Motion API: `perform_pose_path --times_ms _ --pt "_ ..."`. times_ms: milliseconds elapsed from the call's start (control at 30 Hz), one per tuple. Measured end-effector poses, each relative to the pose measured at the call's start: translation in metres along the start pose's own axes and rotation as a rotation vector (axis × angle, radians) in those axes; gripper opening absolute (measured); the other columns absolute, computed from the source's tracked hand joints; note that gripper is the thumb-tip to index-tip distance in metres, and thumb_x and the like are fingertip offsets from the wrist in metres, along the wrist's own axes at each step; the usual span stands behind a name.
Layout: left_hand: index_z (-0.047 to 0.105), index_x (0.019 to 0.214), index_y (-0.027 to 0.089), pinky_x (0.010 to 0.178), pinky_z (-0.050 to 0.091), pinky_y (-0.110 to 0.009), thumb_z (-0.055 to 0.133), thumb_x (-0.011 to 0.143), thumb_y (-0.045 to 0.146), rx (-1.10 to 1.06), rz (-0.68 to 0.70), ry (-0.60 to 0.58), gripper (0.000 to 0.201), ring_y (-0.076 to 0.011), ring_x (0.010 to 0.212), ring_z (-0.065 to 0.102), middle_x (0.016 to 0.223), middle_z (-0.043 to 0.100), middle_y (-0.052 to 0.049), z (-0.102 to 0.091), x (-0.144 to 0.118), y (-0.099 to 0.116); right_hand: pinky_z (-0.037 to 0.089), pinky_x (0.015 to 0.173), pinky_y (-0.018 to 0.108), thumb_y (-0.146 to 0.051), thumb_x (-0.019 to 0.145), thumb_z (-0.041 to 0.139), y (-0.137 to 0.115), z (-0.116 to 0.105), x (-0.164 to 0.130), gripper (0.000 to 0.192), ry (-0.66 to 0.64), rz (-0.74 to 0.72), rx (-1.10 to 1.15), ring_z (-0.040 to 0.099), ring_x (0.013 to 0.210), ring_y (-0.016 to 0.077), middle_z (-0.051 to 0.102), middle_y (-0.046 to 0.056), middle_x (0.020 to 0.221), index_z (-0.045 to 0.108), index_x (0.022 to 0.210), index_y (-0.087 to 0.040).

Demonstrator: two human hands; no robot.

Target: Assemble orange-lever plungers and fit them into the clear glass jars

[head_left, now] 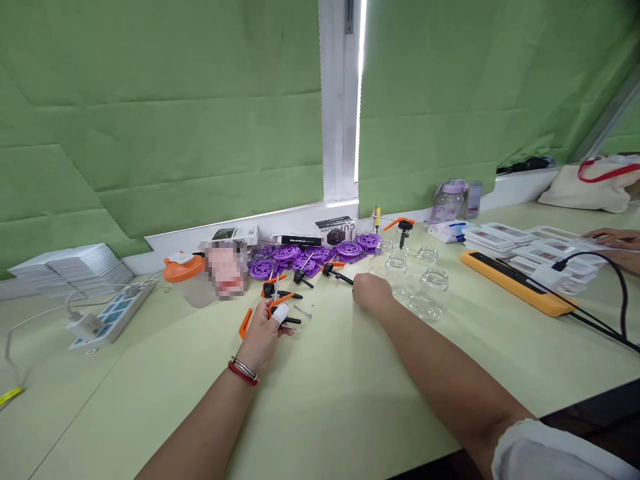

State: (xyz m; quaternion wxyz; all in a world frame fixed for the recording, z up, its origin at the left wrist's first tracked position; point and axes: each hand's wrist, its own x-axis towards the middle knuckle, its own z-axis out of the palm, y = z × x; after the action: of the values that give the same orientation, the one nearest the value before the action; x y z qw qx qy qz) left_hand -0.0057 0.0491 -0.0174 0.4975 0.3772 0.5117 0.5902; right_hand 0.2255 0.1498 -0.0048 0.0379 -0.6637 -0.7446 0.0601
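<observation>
My left hand (265, 333), with a white wrap on one digit, is closed around a hand-crank piece (285, 302) with an orange handle and a metal rod. A black stem shows beside its fingers. Further right, my right hand (373, 293) is curled into a fist by the glass jars (426, 300); its fingertips are hidden, so what it grips is unclear. A black knob-and-stem part (337, 272) reaches toward that fist. Another black crank part (283, 292) lies behind my left hand, and a loose orange handle (245, 323) is left of it. A small metal pin (303, 311) lies between the hands.
Purple spoked discs (287, 254) line the wall. A screwdriver (377, 219) stands behind the jars. An orange-lidded cup (184, 270) and a power strip (115, 317) are left. At right are an orange-black device (515, 283), stacked white frames (545, 257) and another person's hand (613, 239).
</observation>
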Motion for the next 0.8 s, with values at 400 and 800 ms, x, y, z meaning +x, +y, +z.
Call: perform_pose_path --times_ms 400,800 --pt "0.055 0.096 0.017 0.056 0.055 -0.030 0.068 0.074 0.028 -0.076 0.024 0.012 0.028 -0.0107 0.060 0.056 0.077 0.051 0.000 -0.003 0.002 0.002 0.040 0.062 0.024 -0.031 0.081 0.056 -0.016 0.002 -0.007 0.017 0.019 -0.221 0.155 0.061 0.083 0.0194 0.066 0.009 0.092 0.064 0.086 -0.017" --pt "0.052 0.101 0.019 0.057 0.054 -0.028 0.067 0.072 0.033 -0.027 0.115 -0.014 0.036 -0.0118 0.070 0.053 0.082 0.051 0.000 0.000 -0.003 0.007 0.037 0.062 0.023 -0.023 0.080 0.057 -0.051 0.027 -0.034 0.012 -0.076 -0.637 0.661 0.054 0.068 0.0122 0.064 0.002 0.078 0.064 0.087 -0.016"
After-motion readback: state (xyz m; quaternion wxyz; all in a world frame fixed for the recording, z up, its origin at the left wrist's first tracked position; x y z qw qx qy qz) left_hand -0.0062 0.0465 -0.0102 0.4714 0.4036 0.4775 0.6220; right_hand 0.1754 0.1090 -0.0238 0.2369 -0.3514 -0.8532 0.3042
